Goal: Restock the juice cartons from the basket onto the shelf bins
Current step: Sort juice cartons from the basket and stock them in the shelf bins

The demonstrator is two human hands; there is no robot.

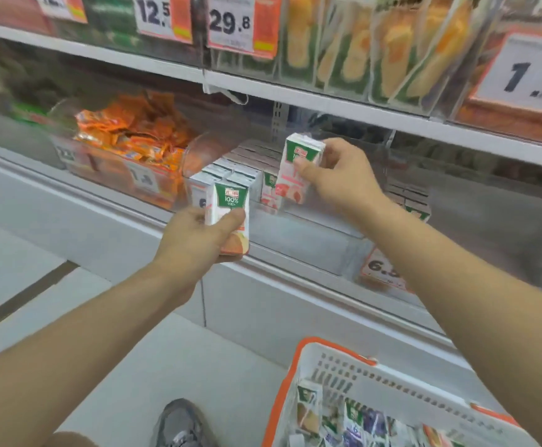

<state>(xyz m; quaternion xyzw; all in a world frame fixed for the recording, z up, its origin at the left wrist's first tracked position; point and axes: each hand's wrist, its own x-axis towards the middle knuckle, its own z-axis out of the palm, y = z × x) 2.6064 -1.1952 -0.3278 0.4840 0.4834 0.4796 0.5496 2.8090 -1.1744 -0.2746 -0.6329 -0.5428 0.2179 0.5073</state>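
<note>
My left hand (195,235) grips a small white and green juice carton (229,206) with orange fruit print, held upright in front of the clear shelf bin (311,250). My right hand (340,175) holds a second carton (298,166) with pink fruit print, raised over the rows of cartons (247,167) standing in that bin. A white basket with an orange rim (343,366) sits at the bottom right, with several mixed cartons (356,421) lying inside.
A bin of orange snack packets (134,137) stands left of the carton bin. More cartons (414,201) sit to the right. The upper shelf (295,91) carries price tags and green and orange packs. My grey shoe (179,424) is on the pale floor.
</note>
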